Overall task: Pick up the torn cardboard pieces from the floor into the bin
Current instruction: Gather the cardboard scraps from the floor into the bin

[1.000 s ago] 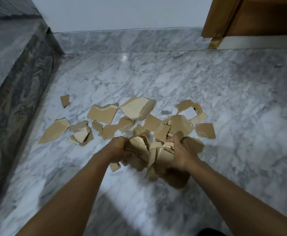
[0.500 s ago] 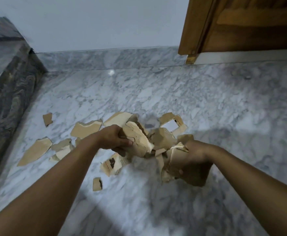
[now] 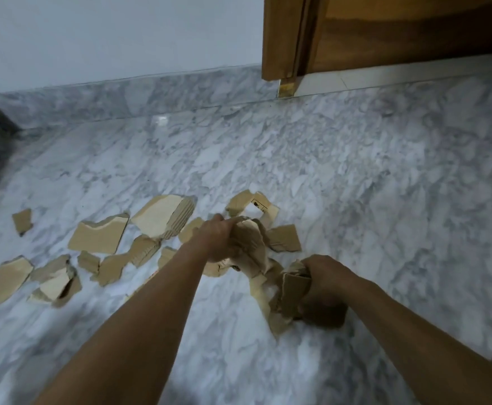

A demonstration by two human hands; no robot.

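1. Head view: left hand (image 3: 218,241) curls its fingers round a crumpled tan cardboard piece (image 3: 252,244).
2. Right hand (image 3: 323,283) grips torn brown cardboard scraps (image 3: 293,287), fingers wrapped round them.
3. Other flat tan cardboard pieces (image 3: 98,235) lie scattered on the grey-white marble floor (image 3: 355,200), left of both hands.

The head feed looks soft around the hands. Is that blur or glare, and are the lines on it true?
Head view: motion blur softens the left hand, right hand and the cardboard bundle they grip; the loose pieces look sharper. Head view: one small glare spot on the marble floor; the skirting bows from lens distortion.
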